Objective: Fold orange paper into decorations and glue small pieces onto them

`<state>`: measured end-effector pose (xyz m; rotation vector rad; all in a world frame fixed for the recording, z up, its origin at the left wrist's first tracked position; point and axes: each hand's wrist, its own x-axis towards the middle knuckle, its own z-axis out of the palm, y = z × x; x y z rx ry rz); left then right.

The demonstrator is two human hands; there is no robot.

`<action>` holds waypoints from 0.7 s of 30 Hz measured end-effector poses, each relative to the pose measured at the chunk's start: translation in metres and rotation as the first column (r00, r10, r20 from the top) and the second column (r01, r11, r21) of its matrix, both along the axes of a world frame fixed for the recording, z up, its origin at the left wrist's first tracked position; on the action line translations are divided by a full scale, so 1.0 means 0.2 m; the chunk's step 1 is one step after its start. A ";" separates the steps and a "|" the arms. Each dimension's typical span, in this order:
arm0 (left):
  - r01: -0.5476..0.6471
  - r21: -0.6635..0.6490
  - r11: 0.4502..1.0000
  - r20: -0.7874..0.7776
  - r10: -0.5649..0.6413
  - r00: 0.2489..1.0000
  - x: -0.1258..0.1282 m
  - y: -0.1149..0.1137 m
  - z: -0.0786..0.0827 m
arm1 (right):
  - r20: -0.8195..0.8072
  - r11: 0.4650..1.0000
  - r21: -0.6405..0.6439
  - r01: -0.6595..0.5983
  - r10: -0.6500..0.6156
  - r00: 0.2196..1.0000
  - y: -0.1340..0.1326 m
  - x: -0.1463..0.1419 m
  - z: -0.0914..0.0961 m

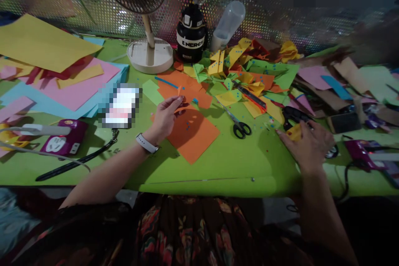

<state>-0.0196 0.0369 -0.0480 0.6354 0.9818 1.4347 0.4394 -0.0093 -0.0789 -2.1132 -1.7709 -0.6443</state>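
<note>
My left hand [166, 118] is held over the orange paper, its thumb and fingers pinched together. A small orange paper piece [180, 90] shows at the fingertips. Beneath lies a square orange sheet [196, 135], with another orange sheet [199, 95] behind it bearing blue bits. At the right, my right hand [313, 143] has its fingers closed around a yellow object [294, 133], mostly covered, whose kind I cannot make out. A black-handled tool [291, 116] lies just behind that hand. Between the hands rest black-handled scissors [241, 129].
Coloured paper scraps [246, 66] and a utility knife [249, 95] lie at the back. A fan [149, 56], a black bottle [190, 33] and a clear bottle [229, 25] stand there. A phone [121, 106] and a purple power strip [64, 137] are at left.
</note>
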 end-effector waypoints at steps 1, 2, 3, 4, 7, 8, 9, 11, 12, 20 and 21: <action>0.000 0.000 1.000 0.000 0.000 1.000 0.00 0.00 0.00 | -0.015 1.000 0.023 -0.003 0.004 1.000 0.00 -0.01 0.01; 0.001 0.001 1.000 -0.003 -0.001 1.000 0.00 0.00 0.00 | -0.026 0.999 0.050 -0.013 0.014 1.000 0.00 -0.02 0.03; 0.002 0.002 1.000 -0.006 -0.002 1.000 0.00 0.00 0.00 | -0.034 0.997 0.072 -0.036 0.038 0.999 0.00 -0.05 0.05; 0.004 0.003 1.000 -0.010 -0.004 1.000 0.00 0.00 0.00 | -0.043 0.994 0.079 -0.078 0.082 0.996 0.00 -0.09 0.08; 0.008 0.005 1.000 -0.015 -0.008 1.000 0.00 0.00 0.00 | -0.130 0.941 -0.046 -0.334 0.326 0.936 0.00 -0.33 0.17; 0.006 0.005 1.000 -0.014 -0.006 1.000 0.00 0.00 0.00 | -0.195 0.882 -0.147 -0.449 0.419 0.887 0.00 -0.44 0.19; 0.003 0.004 1.000 -0.013 -0.003 1.000 0.00 0.00 0.01 | -0.253 0.801 -0.244 -0.547 0.491 0.833 0.00 -0.56 0.21; -0.011 0.001 1.000 -0.012 0.011 1.000 -0.01 0.00 0.01 | -0.354 0.603 -0.385 -0.699 0.603 0.715 0.02 -0.79 0.22; -0.021 0.000 1.000 -0.010 0.021 1.000 -0.01 0.00 0.01 | -0.395 0.508 -0.420 -0.752 0.644 0.655 0.03 -0.89 0.22; -0.042 0.008 0.999 0.012 0.042 0.999 -0.02 0.01 0.01 | -0.467 0.267 -0.489 -0.830 0.724 0.508 0.18 -1.26 0.16; -0.045 0.006 0.999 0.014 0.045 0.999 -0.02 0.01 0.01 | -0.470 0.260 -0.485 -0.835 0.728 0.499 0.19 -1.27 0.15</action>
